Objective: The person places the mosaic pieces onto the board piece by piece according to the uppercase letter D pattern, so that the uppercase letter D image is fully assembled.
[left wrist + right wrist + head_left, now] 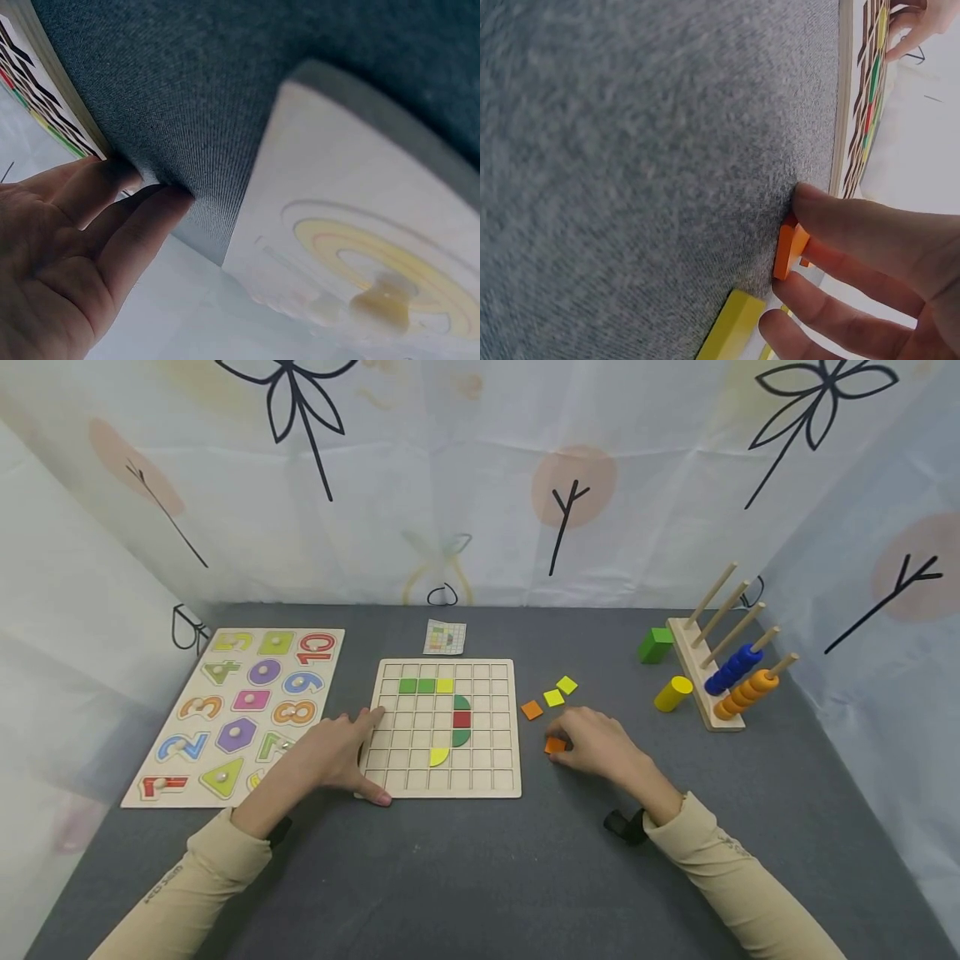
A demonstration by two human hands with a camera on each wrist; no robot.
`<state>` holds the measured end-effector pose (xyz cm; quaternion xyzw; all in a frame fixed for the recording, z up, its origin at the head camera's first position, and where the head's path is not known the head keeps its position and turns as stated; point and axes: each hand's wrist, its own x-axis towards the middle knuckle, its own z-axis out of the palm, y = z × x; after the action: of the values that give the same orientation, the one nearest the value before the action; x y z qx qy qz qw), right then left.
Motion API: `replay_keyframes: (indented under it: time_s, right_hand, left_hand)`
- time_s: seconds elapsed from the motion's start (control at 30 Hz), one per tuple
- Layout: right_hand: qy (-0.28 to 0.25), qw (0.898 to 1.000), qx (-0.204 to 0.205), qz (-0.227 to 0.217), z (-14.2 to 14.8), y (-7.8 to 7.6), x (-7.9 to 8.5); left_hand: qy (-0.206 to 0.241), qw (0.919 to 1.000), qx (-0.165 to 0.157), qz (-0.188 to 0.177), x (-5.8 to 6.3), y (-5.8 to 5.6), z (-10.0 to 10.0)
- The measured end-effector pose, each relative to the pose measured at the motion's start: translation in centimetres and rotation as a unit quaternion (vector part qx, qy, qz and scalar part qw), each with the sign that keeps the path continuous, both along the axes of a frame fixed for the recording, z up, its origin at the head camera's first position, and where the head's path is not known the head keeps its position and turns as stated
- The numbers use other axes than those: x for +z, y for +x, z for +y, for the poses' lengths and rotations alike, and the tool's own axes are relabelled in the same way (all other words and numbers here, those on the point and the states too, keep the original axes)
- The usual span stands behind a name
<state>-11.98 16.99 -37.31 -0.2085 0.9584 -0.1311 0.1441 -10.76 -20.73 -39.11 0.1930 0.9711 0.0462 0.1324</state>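
A wooden grid board [487, 781] lies mid-table, with green, yellow and red tiles set in some of its squares. My left hand [337, 753] rests at the board's left side, fingers and thumb spread against its edge. In the left wrist view, the fingers of my left hand [97, 240] reach the board's edge. Right of the board, my right hand [596, 743] pinches an orange square tile [555, 745] at the tabletop. The right wrist view shows this orange tile [787, 247] between thumb and finger. Beyond that hand lie another orange tile [532, 710] and two yellow tiles [553, 697].
A number and shape puzzle board [191, 710] lies at the left. A small printed pattern card [444, 637] sits behind the grid board. At right are a peg stand [693, 672] with blue and orange beads, a green block [656, 645] and a yellow cylinder [672, 693].
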Motion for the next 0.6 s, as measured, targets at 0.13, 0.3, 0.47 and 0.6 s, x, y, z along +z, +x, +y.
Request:
replay_keyframes:
  time_s: [0.13, 0.3, 0.47, 0.6]
  right_hand:
    - [-0.011, 1.0, -0.014, -0.01, -0.1, 0.1, 0.0]
    - [-0.023, 1.0, -0.011, -0.008, -0.5, 0.1, 0.0]
    - [-0.035, 0.999, 0.003, 0.003, -1.1, 0.3, 0.2]
    - [-0.043, 0.999, 0.014, 0.008, -1.9, 0.4, 0.2]
  left_hand:
    - [0.002, 1.0, -0.001, 0.002, 0.0, 0.0, 0.0]
    - [0.001, 1.0, -0.003, 0.003, 0.0, 0.1, 0.0]
    - [-0.001, 1.0, -0.004, 0.002, 0.1, 0.1, 0.0]
    - [-0.005, 1.0, -0.006, 0.005, 0.0, 0.1, 0.0]
